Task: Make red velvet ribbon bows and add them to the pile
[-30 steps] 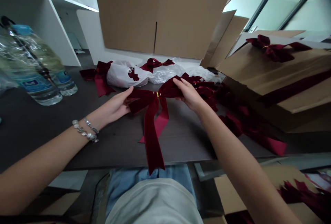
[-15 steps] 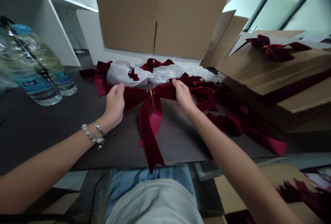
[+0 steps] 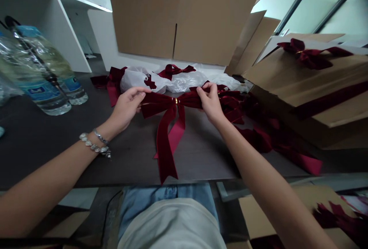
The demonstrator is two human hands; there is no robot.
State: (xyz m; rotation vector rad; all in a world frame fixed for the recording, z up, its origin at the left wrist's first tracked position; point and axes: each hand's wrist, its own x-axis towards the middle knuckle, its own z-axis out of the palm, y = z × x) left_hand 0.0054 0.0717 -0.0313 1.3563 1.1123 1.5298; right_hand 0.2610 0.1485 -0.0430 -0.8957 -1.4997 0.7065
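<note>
A dark red velvet bow (image 3: pixel 164 102) with a gold band at its middle is stretched between my hands above the dark table (image 3: pixel 198 153). Its two tails hang down toward the table's front edge, one showing a brighter red underside. My left hand (image 3: pixel 128 107) pinches the left loop between thumb and fingers. The right loop is gripped by my right hand (image 3: pixel 211 101), fingers bent over its end. Just behind lie white plastic bags (image 3: pixel 186 82) with another red bow (image 3: pixel 176 71) on top.
Wrapped water bottles (image 3: pixel 48 84) stand at the left. A large cardboard box (image 3: pixel 184 15) rises at the back. More red ribbons (image 3: pixel 258 137) lie to the right, beside a cardboard box (image 3: pixel 324 99) with a bow on it. An open carton (image 3: pixel 258 210) sits below at the right.
Both hands and the bow have shifted slightly right in view. My left hand's fingers now reach farther along the top of the loop, and the tails have swung a little left.
</note>
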